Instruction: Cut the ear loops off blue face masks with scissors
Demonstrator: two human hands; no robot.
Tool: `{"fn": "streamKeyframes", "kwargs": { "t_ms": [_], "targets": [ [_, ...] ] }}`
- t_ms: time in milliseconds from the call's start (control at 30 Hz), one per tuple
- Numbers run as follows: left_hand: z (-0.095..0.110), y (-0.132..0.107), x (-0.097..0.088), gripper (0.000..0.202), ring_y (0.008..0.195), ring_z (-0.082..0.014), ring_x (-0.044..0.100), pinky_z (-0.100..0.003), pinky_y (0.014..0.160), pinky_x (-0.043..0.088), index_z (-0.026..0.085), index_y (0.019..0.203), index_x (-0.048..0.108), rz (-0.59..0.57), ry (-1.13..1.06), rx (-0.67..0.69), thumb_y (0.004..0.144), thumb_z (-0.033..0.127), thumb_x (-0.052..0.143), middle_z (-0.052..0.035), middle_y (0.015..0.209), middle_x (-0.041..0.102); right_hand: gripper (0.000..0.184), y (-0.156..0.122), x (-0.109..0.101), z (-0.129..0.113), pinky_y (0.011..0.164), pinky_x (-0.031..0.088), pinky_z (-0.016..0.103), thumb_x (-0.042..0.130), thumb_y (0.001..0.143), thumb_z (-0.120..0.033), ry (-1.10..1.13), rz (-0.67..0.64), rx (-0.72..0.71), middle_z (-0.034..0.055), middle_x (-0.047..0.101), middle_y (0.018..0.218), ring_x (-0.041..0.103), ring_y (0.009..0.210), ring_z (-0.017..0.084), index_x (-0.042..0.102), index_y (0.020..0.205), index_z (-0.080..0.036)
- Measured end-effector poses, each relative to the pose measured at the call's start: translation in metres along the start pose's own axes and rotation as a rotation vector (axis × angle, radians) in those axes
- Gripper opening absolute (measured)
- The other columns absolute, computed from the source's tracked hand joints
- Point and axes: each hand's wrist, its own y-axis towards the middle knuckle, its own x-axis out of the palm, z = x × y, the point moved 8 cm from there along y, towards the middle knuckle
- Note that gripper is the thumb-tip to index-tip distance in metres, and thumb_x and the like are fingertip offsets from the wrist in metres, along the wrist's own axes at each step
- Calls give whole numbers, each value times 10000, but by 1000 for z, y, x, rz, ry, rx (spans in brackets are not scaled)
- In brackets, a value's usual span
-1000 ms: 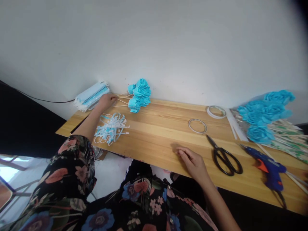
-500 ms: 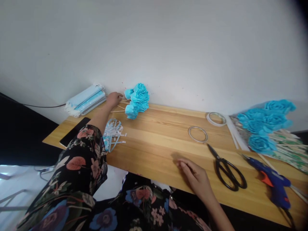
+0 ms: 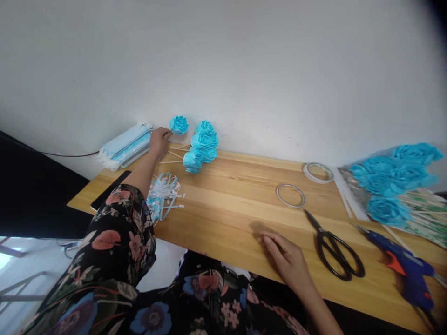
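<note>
My left hand point(image 3: 161, 138) is closed on the stem just below a blue crepe-paper flower point(image 3: 178, 125), held up near the wall. Beside it, several more blue paper flowers point(image 3: 202, 145) lie bunched on the wooden table, their thin sticks pointing left. My right hand point(image 3: 284, 258) rests at the table's front edge, loosely curled, with a gap between thumb and fingers. Nothing shows in it. The black-handled scissors point(image 3: 337, 253) lie to its right, and a thin silver ring-shaped roll point(image 3: 290, 195) lies beyond it.
Packed blue-and-white strips point(image 3: 127, 144) lie at the back left, with cut strip scraps point(image 3: 164, 193) nearer. A dark flat device point(image 3: 111, 190) is under my left forearm. On the right are a white tape roll point(image 3: 318, 172), a blue glue gun point(image 3: 401, 263) and another flower bunch point(image 3: 389, 211).
My left hand has lifted one flower up and to the left, away from the bunch. My right hand stays in place. The view has shifted slightly.
</note>
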Motion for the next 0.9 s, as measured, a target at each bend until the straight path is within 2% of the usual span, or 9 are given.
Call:
{"fn": "streamKeyframes", "kwargs": {
  "t_ms": [67,133,267,500,667,900],
  "targets": [
    [7,5,-6,349,955,-238,610,-344,903,451,144,1002,743,33,-95,-2,829,300,483,-108,1023,701,345,0,0,1,763,607,318,543,942,-493,2,-4,0,67,794,869,747,783,224,774,925,-237],
    [16,9,-5,361,824,-208,608,-325,818,470,130,1001,748,30,-212,-9,803,298,498,-90,928,700,340,0,1,2,767,605,314,549,941,-490,6,-7,3,69,793,868,746,779,221,773,930,-234],
    [34,9,10,375,608,-165,514,-296,654,433,102,985,757,-62,-391,-21,761,318,548,-30,657,601,333,0,2,3,782,603,311,558,936,-484,26,-6,5,70,792,886,745,796,217,769,941,-226],
    [45,5,29,317,565,-145,439,-275,595,372,94,907,753,-143,-434,-84,745,294,568,1,581,538,351,0,1,1,784,606,321,548,939,-495,16,-1,7,71,792,877,744,790,220,775,933,-227],
    [51,5,34,207,583,-141,451,-272,618,382,123,769,725,-164,-372,-42,727,272,588,-2,606,572,350,1,1,0,790,607,328,543,944,-493,17,2,-10,71,794,893,750,810,225,778,941,-234],
    [50,3,42,250,589,-152,474,-269,602,398,131,777,743,-194,-365,-18,730,319,587,-3,583,584,325,0,2,0,767,601,308,542,951,-465,28,-5,-28,59,788,869,742,786,209,768,946,-233]
  ]
}}
